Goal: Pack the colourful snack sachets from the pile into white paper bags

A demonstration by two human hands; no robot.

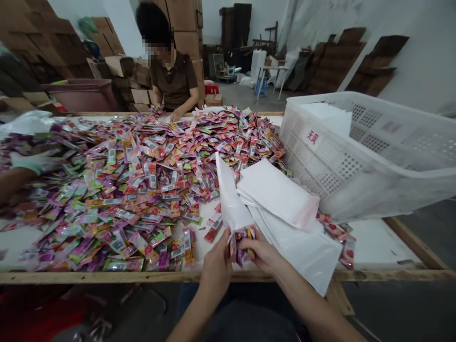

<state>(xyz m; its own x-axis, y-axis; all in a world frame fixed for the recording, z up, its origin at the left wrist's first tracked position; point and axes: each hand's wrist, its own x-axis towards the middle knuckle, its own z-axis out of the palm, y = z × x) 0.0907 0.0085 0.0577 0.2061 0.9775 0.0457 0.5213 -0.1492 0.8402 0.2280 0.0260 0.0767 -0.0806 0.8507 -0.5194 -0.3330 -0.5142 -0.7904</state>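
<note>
At the near edge of the table, my left hand (218,259) is closed on the mouth of a white bag (231,202), which stands up and leans away from me. My right hand (261,251) grips several small colourful packets (245,237) at that mouth, its thumb on top of them. How far the packets reach into the bag is hidden. Just right of my hands lies a stack of flat white bags (281,194). A large heap of similar printed packets (149,185) spreads over the table to the left and ahead.
A white perforated basket (335,166) with white bags inside stands on the right. Across the table, a person (174,80) handles packets. A co-worker's gloved hand (37,161) reaches in from the left. The wooden table edge (107,277) runs before me.
</note>
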